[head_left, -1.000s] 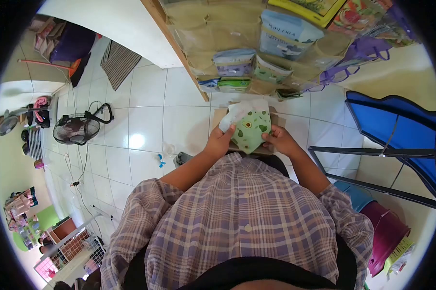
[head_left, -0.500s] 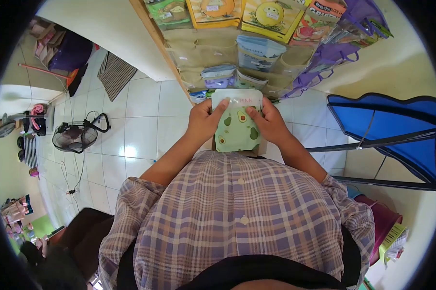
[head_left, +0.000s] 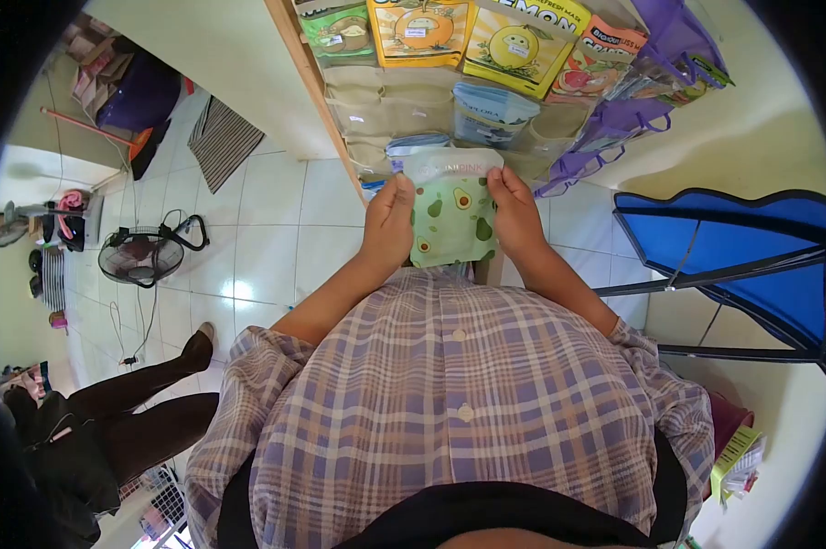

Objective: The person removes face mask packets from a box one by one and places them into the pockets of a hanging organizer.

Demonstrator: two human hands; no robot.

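Between my two hands is a pale green pouch [head_left: 448, 210] with avocado pictures and a whitish top band with pink lettering, held upright in front of my chest. My left hand [head_left: 391, 218] grips its left edge, thumb on the front. On the opposite edge my right hand [head_left: 518, 215] is closed the same way. Behind the pouch hangs a beige pocket organizer [head_left: 404, 114] filled with flat packets. A blue-white packet [head_left: 493, 114] sits in a pocket just above the pouch. The fingers behind the pouch are hidden.
Orange [head_left: 420, 33] and yellow lemon packets [head_left: 521, 41] fill the upper pockets. Purple bags [head_left: 605, 133] hang at the right, near a blue panel on a black frame [head_left: 724, 238]. A black fan [head_left: 141, 256] stands on the tiled floor. Another person's legs [head_left: 148, 393] show at lower left.
The pouch has risen slightly towards the organizer, and my thumbs have shifted outward to its edges. At lower left the other person has moved, a leg and foot now stretching across the floor.
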